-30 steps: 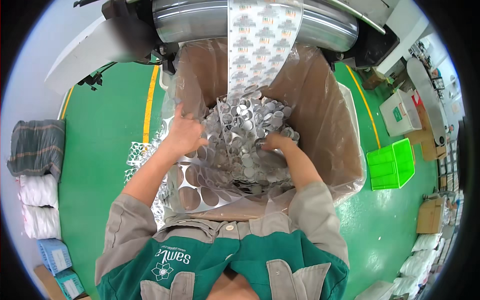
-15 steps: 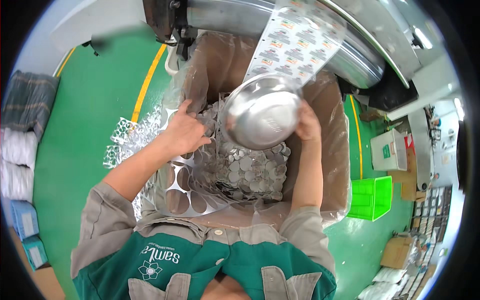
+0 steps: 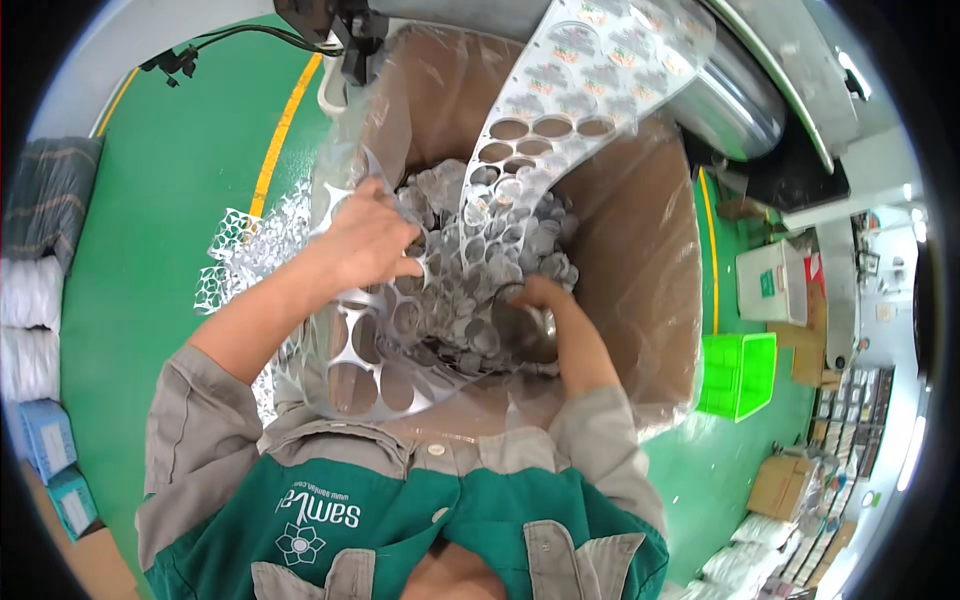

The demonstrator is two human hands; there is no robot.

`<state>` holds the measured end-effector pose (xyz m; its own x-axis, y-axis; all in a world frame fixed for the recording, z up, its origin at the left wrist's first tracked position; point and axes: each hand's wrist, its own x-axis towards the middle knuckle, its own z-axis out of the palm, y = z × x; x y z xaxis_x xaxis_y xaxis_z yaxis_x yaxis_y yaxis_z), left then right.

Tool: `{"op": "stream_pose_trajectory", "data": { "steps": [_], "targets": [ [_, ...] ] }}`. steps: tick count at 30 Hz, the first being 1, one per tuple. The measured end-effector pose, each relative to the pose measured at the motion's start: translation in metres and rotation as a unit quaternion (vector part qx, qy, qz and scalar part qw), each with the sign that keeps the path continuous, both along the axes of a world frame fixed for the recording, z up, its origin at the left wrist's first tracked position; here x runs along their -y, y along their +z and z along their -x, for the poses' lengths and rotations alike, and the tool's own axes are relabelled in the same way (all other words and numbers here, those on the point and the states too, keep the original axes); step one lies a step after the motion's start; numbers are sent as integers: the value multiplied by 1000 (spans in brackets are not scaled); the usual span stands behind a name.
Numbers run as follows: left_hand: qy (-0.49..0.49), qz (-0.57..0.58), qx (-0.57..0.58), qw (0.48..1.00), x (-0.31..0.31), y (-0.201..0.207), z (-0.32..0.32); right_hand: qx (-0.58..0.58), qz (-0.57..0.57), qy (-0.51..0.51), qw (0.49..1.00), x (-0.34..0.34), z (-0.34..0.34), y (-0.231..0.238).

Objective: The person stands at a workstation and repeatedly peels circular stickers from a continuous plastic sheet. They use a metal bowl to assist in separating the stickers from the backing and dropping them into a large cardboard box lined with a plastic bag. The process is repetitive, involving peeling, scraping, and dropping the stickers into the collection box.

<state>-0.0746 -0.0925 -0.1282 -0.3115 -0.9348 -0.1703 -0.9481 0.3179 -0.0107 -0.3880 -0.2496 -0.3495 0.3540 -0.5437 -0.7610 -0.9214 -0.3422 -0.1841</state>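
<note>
My left hand (image 3: 372,240) grips the punched silver strip (image 3: 352,345) along the left side of a large lined bin (image 3: 640,250). Its thumb points right, and its other fingertips are partly hidden. Low inside the bin, my right hand (image 3: 545,296) is closed on the rim of a round metal bowl (image 3: 530,335), which is tilted among the loose discs. The heap of silver round discs (image 3: 440,190) fills the bin's middle. From the upper right a printed sheet (image 3: 590,75) hangs down, its lower part full of round holes.
A metal roller (image 3: 740,105) stands above the bin's far right. Tangled punched scrap (image 3: 275,240) lies on the green floor (image 3: 180,200) to the left. Right of the bin are a bright green crate (image 3: 737,375) and a white bin (image 3: 770,283).
My right hand has lowered the bowl from above the heap into the discs. The hanging sheet now shows holes and reaches further down. My left hand stays nearly in place.
</note>
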Motion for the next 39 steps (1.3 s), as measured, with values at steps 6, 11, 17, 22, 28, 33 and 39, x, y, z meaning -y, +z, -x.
{"op": "stream_pose_trajectory", "data": {
  "steps": [6,11,17,22,28,33,39],
  "targets": [
    [-56,-15,-1,998,0,2,-5,275,156,43,948,35,-41,140],
    [11,106,-286,952,-16,14,-17,743,-196,-231,596,7,-48,244],
    [132,142,-666,720,-68,138,-29,576,-324,-199,723,12,-49,160],
    [196,240,-698,645,-108,145,-113,64,179,20,982,5,-23,47],
    [248,341,-146,895,-99,129,-131,-65,118,117,984,-8,-24,56],
    [-2,185,-224,957,-34,75,-27,90,143,46,985,1,-26,39],
    [-8,7,21,1000,-16,-1,-3,277,71,-88,954,3,-71,181]
  ]
}}
